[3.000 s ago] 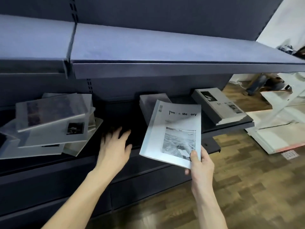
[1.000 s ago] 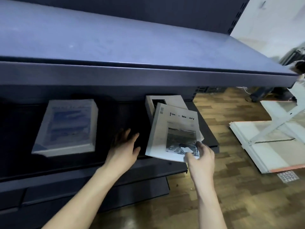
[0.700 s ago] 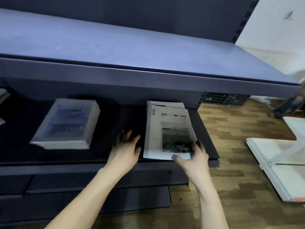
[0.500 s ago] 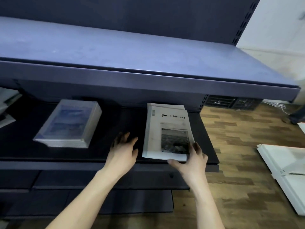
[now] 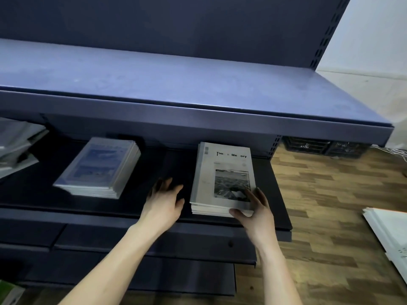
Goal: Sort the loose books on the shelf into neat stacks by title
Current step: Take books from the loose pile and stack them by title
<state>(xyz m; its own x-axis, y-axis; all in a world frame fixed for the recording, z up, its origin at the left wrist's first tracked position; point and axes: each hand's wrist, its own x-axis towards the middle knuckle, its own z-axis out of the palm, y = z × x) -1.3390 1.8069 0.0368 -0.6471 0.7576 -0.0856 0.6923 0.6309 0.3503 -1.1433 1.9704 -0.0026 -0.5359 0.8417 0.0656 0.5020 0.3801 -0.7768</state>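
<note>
A neat stack of grey "Time & Memory" books [image 5: 221, 172] lies on the right part of the dark lower shelf [image 5: 88, 214]. My right hand [image 5: 256, 209] is at the stack's front right corner, with its fingers lying on the top cover and its thumb against the front edge. My left hand [image 5: 164, 202] rests palm down on the bare shelf just left of that stack, fingers spread, holding nothing. A second neat stack with blue covers [image 5: 99, 166] sits further left. At the far left edge a loose, tilted pile of books [image 5: 17, 144] is partly cut off.
The upper shelf [image 5: 176, 84] overhangs the books and limits headroom. Dark crates [image 5: 319, 146] sit behind the shelf's right end. White boards [image 5: 389, 234] lie on the wooden floor at right. A green object [image 5: 8, 291] shows at the bottom left.
My right hand carried the "Time & Memory" book to the right stack, laid it flat on top and shifted to the front right corner. My left hand stayed on the shelf.
</note>
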